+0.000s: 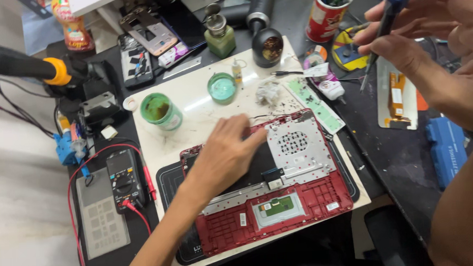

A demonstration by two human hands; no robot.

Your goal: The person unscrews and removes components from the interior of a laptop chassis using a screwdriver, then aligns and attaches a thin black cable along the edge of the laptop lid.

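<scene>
A dark counter (pixel 399 157) fills the view, crowded with repair gear; a pale floor shows along its left edge. On the counter lies a cream mat (pixel 203 118), and on the mat's near half an opened red laptop shell (pixel 305 199), underside up, with a silver plate (pixel 296 146) over its far right part and a green-centred pad panel (pixel 277 207) toward the near edge.

The left hand (pixel 224 155) lies flat on the shell's dark middle, fingers spread and pressing, holding nothing. The right hand (pixel 436 36) hovers above the counter's far right corner, its grip clenched round a screwdriver (pixel 384 25) with a blue cap, tip pointing down, well clear of the shell.

On the mat's far half stand a green tub (pixel 160 111), open, with brown paste inside, and a round teal lid (pixel 222 88). Beyond the mat's far edge sit a green glass bottle (pixel 220 39) with a metal top and a black blower (pixel 267 45). A red can (pixel 325 20) full of tools stands at the far edge, right of centre. A green strip (pixel 316 104) lies along the mat's right edge.

Near the left edge lie a black meter (pixel 124 179) with red leads and a grey stencil plate (pixel 101 221). At the right edge sits a blue block (pixel 446 149), and beside it a silver panel (pixel 396 95) with an orange ribbon.
</scene>
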